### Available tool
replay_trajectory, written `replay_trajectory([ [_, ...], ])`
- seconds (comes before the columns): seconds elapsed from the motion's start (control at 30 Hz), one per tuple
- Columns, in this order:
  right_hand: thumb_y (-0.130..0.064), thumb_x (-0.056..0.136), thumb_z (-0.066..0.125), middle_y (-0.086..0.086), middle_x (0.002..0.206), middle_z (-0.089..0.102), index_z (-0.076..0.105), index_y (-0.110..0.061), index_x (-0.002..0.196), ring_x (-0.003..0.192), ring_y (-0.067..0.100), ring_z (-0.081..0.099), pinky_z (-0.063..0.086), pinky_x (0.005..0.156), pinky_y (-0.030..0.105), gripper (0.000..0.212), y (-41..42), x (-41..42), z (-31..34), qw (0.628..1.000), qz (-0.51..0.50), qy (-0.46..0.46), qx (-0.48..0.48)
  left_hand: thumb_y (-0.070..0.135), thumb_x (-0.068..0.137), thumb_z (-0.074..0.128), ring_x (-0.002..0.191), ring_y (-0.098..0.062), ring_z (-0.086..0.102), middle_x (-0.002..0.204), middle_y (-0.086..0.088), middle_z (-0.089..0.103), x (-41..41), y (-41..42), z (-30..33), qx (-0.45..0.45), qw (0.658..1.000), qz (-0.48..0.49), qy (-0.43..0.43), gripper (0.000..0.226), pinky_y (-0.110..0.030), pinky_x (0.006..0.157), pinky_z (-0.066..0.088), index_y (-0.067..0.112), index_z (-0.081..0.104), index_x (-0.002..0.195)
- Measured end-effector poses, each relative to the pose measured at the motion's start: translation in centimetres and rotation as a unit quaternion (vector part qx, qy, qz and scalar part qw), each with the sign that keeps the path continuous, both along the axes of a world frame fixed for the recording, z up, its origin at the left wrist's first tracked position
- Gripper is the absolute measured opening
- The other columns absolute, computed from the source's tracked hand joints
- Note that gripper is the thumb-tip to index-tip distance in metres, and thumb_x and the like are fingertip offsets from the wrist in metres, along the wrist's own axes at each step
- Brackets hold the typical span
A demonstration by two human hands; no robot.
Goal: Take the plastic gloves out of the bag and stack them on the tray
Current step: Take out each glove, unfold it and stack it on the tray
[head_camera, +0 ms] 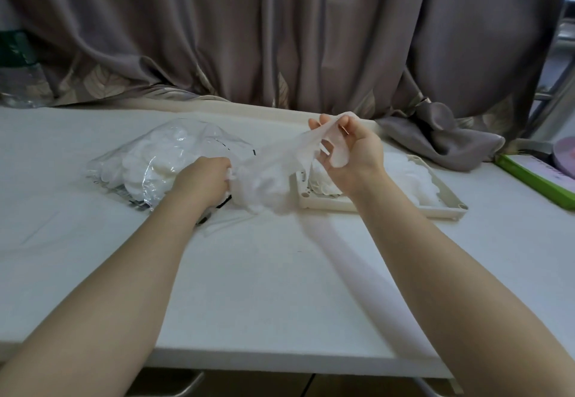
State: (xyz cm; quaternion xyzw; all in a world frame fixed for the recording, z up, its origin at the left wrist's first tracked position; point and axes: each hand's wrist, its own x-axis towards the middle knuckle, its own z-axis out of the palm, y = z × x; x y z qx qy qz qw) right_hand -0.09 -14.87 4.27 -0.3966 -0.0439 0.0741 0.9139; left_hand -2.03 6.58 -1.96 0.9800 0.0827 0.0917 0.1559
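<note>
My right hand pinches a glove left of the tray; my left hand grips the bunch at the bag mouth. Next, I'd say: pull it free and lay it on the tray's stack.

- A white bench fills the foreground.
- Grey-brown curtains hang behind it, one hem bunched on the bench's far right corner.
- A green box lies at the right edge.
- A pink round object sits beside the box.

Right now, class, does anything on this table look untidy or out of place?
Yes. The curtain behind spills in a heap onto the table beside the tray. Gloves on the tray lie rumpled, not stacked flat. The glove stretched between the hands looks crumpled.
</note>
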Motion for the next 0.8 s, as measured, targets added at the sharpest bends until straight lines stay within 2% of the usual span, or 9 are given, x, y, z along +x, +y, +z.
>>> replay_trajectory([
  [0.13, -0.017, 0.098, 0.042, 0.009, 0.075, 0.071, 0.053, -0.013, 0.066, 0.076, 0.024, 0.069, 0.054, 0.077, 0.041, 0.034, -1.2, -0.5, -0.2, 0.999, -0.017, 0.030, -0.007, 0.012, 0.084, 0.050, 0.114, -0.032, 0.046, 0.128, -0.011, 0.048, -0.3, -1.1, 0.8, 0.051, 0.997, 0.005, 0.057, 0.051, -0.035, 0.083, 0.041, 0.012, 0.038, 0.133],
  [0.2, -0.017, 0.098, 0.043, 0.010, 0.076, 0.071, 0.055, -0.013, 0.061, 0.081, 0.027, 0.068, 0.053, 0.081, 0.048, 0.039, -1.9, -0.8, -0.1, 1.000, -0.003, 0.024, -0.005, 0.018, 0.081, 0.051, 0.130, -0.030, 0.030, 0.143, -0.006, 0.035, -1.1, -3.2, 2.3, -0.004, 0.999, -0.038, -0.002, 0.065, -0.037, 0.100, 0.034, 0.014, 0.029, 0.142],
  [0.3, -0.013, 0.095, 0.044, 0.012, 0.083, 0.067, 0.055, -0.013, 0.062, 0.087, 0.029, 0.066, 0.049, 0.088, 0.054, 0.035, -2.8, -1.1, 0.4, 1.000, 0.010, -0.005, -0.017, 0.054, 0.073, 0.041, 0.131, -0.024, 0.031, 0.141, -0.003, 0.039, -2.6, -7.6, 3.8, -0.080, 0.974, -0.160, -0.136, 0.076, -0.036, 0.108, 0.029, 0.014, 0.038, 0.137],
  [0.37, -0.012, 0.093, 0.045, 0.011, 0.087, 0.066, 0.054, -0.012, 0.068, 0.091, 0.029, 0.065, 0.046, 0.093, 0.056, 0.027, -3.2, -1.3, 0.9, 0.999, 0.009, -0.024, -0.036, 0.065, 0.070, 0.050, 0.116, -0.018, 0.046, 0.126, 0.001, 0.049, -3.6, -10.4, 3.9, -0.135, 0.963, -0.191, -0.136, 0.074, -0.036, 0.098, 0.039, 0.015, 0.048, 0.125],
  [0.47, -0.012, 0.093, 0.046, 0.010, 0.092, 0.068, 0.058, -0.012, 0.071, 0.090, 0.028, 0.065, 0.046, 0.093, 0.057, 0.025, -3.9, -1.6, 1.5, 0.999, 0.010, -0.032, -0.043, 0.043, 0.073, 0.071, 0.098, -0.018, 0.055, 0.114, 0.003, 0.054, -4.0, -12.7, 3.2, -0.231, 0.956, -0.152, -0.095, 0.062, -0.035, 0.080, 0.047, 0.016, 0.044, 0.122],
  [0.57, -0.009, 0.091, 0.047, 0.009, 0.088, 0.066, 0.059, -0.012, 0.070, 0.086, 0.027, 0.066, 0.053, 0.081, 0.052, 0.025, -5.0, -2.0, 2.3, 0.999, -0.010, -0.025, -0.028, 0.018, 0.079, 0.063, 0.084, -0.020, 0.057, 0.100, -0.001, 0.059, -4.0, -12.7, 2.7, -0.313, 0.937, -0.135, -0.076, 0.057, -0.029, 0.066, 0.045, 0.017, 0.037, 0.130],
  [0.63, -0.006, 0.089, 0.048, 0.008, 0.077, 0.066, 0.060, -0.012, 0.068, 0.080, 0.027, 0.065, 0.054, 0.081, 0.046, 0.024, -6.2, -1.7, 2.4, 0.998, -0.050, -0.015, -0.024, 0.007, 0.081, 0.058, 0.083, -0.020, 0.058, 0.096, -0.001, 0.059, -4.2, -12.3, 2.9, -0.394, 0.907, -0.122, -0.082, 0.052, -0.029, 0.067, 0.045, 0.019, 0.036, 0.126],
  [0.73, -0.004, 0.087, 0.047, 0.002, 0.054, 0.060, 0.057, -0.013, 0.063, 0.060, 0.020, 0.057, 0.048, 0.056, 0.023, 0.027, -7.7, -1.2, 1.8, 0.976, -0.143, 0.031, -0.159, -0.002, 0.083, 0.057, 0.075, -0.018, 0.056, 0.091, -0.002, 0.059, -4.3, -11.6, 4.1, -0.489, 0.855, -0.131, -0.112, 0.027, -0.029, 0.070, 0.048, 0.021, 0.051, 0.097],
  [0.8, -0.009, 0.088, 0.048, 0.002, 0.057, 0.051, 0.054, -0.013, 0.064, 0.052, 0.017, 0.045, 0.038, 0.052, 0.021, 0.025, -9.0, -0.8, 0.9, 0.938, -0.162, 0.073, -0.297, -0.004, 0.085, 0.059, 0.073, -0.017, 0.055, 0.083, -0.005, 0.057, -4.2, -11.3, 5.1, -0.530, 0.829, -0.152, -0.097, 0.019, -0.031, 0.074, 0.053, 0.015, 0.059, 0.081],
])
